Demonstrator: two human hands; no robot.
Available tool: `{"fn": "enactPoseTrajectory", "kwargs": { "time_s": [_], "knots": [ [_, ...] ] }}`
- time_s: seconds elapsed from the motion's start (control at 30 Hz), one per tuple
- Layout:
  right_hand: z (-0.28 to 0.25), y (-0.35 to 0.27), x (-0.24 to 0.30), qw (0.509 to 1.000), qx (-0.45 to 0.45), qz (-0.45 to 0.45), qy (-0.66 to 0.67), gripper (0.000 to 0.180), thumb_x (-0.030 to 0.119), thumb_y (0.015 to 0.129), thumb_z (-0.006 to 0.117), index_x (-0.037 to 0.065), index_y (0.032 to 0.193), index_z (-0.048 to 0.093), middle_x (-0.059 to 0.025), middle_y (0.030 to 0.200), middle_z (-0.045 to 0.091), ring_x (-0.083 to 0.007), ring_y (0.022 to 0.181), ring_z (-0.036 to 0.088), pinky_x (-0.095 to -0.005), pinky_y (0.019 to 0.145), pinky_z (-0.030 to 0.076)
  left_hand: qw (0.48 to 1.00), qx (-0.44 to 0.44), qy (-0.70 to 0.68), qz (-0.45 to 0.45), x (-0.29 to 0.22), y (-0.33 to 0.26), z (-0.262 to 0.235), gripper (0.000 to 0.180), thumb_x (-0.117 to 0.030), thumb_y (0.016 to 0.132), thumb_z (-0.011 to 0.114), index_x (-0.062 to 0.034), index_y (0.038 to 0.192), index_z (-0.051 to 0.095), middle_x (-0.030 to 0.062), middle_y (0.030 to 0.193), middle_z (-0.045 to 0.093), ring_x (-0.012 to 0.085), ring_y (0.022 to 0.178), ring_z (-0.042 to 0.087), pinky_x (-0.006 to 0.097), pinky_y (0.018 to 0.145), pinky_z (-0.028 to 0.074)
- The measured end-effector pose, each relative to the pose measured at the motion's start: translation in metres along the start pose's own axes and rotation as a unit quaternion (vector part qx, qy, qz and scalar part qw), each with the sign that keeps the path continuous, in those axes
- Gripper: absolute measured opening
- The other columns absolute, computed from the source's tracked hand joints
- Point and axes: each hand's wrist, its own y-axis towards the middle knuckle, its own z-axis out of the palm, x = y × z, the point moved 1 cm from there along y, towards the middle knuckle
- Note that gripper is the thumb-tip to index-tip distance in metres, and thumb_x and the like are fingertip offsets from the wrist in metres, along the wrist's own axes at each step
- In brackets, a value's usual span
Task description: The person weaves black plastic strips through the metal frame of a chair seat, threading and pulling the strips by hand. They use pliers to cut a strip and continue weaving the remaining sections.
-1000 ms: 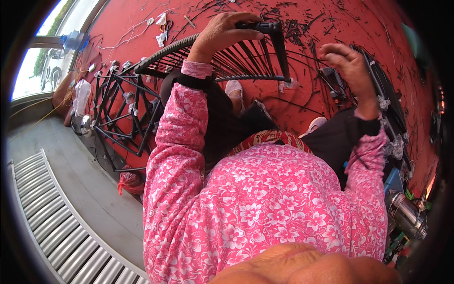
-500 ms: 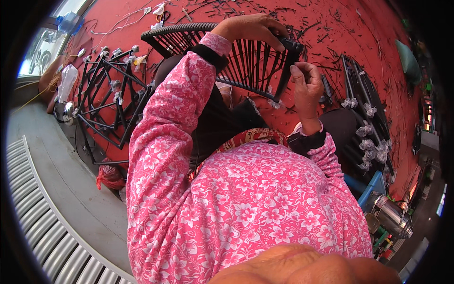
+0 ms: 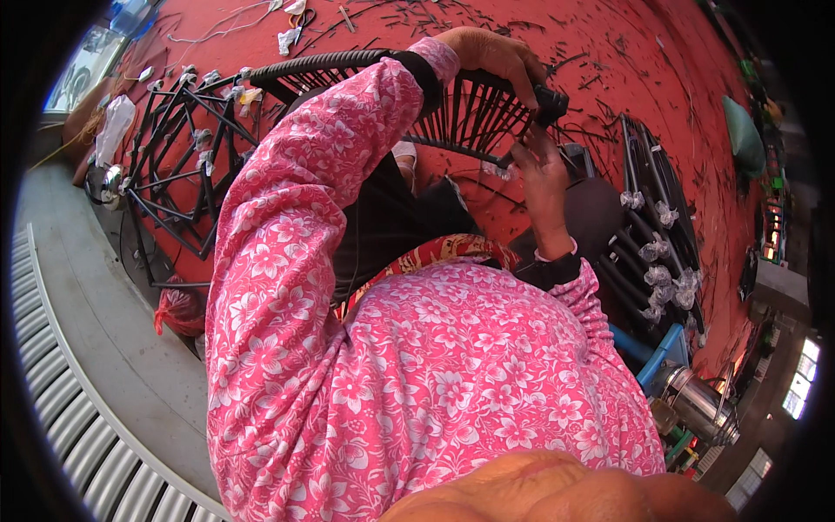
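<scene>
A dark woven frame (image 3: 465, 109), like a chair back, rests over my lap, with black cords strung from its thick wrapped rim to a thinner bar. My left hand (image 3: 503, 59) reaches across the top and curls its fingers over the frame's right end, beside a black wrapped corner (image 3: 550, 104). Below that corner is my right hand (image 3: 544, 178), its fingers bent in against the frame's right side. Whatever lies between those right fingertips is too small and shadowed to make out.
Bare black metal frames (image 3: 178, 165) with plastic-wrapped ends stand at the left. More black tubes (image 3: 657, 226) lie at the right, near a metal flask (image 3: 696, 400). Dark scraps litter the red floor (image 3: 609, 52). A grey ledge (image 3: 96, 252) runs along the left.
My left hand has moved right and slightly down along the frame's end. My right hand has shifted left, its fingers now against the frame's side. The view has shifted slightly.
</scene>
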Motion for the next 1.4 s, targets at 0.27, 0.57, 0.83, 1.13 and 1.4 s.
{"fn": "enactPoseTrajectory", "kwargs": {
  "time_s": [0.27,0.57,0.83,1.13,1.4],
  "knots": [
    [0.000,0.018,0.002,0.994,0.045,0.081,0.051,0.020,0.018,0.098,0.066,-0.001,0.103,0.068,0.0014,0.082,0.064,-0.0058,0.074,0.056,-0.0231,0.068,0.045,0.989,-0.048,0.103,0.093,0.002,0.000,0.007,0.042,-0.024,0.082,0.078,0.0017,0.114,0.071,0.0067,0.095,0.070,0.0164,0.088,0.064,0.030,0.083,0.050],
    [-0.049,0.073,0.103,0.970,0.077,-0.061,-0.224,0.022,0.020,0.095,0.070,0.000,0.086,0.071,0.0043,0.062,0.057,-0.0037,0.060,0.047,-0.0260,0.054,0.039,0.941,-0.207,0.216,0.160,0.008,0.003,0.040,0.035,-0.028,0.082,0.081,-0.0064,0.108,0.074,0.0128,0.090,0.073,0.0279,0.082,0.070,0.039,0.073,0.053],
    [-0.046,0.132,0.079,0.936,0.146,-0.171,-0.270,0.025,0.029,0.092,0.074,0.005,0.088,0.074,-0.0008,0.062,0.056,-0.0063,0.059,0.048,-0.0289,0.055,0.041,0.885,-0.303,0.346,0.069,-0.009,-0.008,0.063,0.047,-0.055,0.081,0.075,-0.0091,0.094,0.073,0.0108,0.071,0.067,0.0350,0.070,0.067,0.045,0.063,0.050],
    [-0.048,0.131,0.061,0.944,0.152,-0.159,-0.245,0.026,0.029,0.094,0.074,0.004,0.086,0.074,0.0031,0.064,0.058,-0.0034,0.061,0.048,-0.0256,0.055,0.041,0.891,-0.303,0.324,0.098,-0.003,-0.006,0.069,0.043,-0.048,0.080,0.077,-0.0076,0.093,0.073,0.0126,0.073,0.068,0.0346,0.070,0.067,0.045,0.063,0.050],
    [-0.059,0.128,0.003,0.971,0.211,0.105,0.047,0.025,0.029,0.098,0.071,0.004,0.094,0.072,0.0070,0.078,0.062,-0.0023,0.068,0.053,-0.0201,0.059,0.043,0.895,-0.335,0.273,0.107,-0.011,-0.015,0.070,0.036,-0.038,0.080,0.081,-0.0121,0.104,0.073,0.0121,0.079,0.070,0.0328,0.071,0.068,0.042,0.062,0.051]
  ]
}}
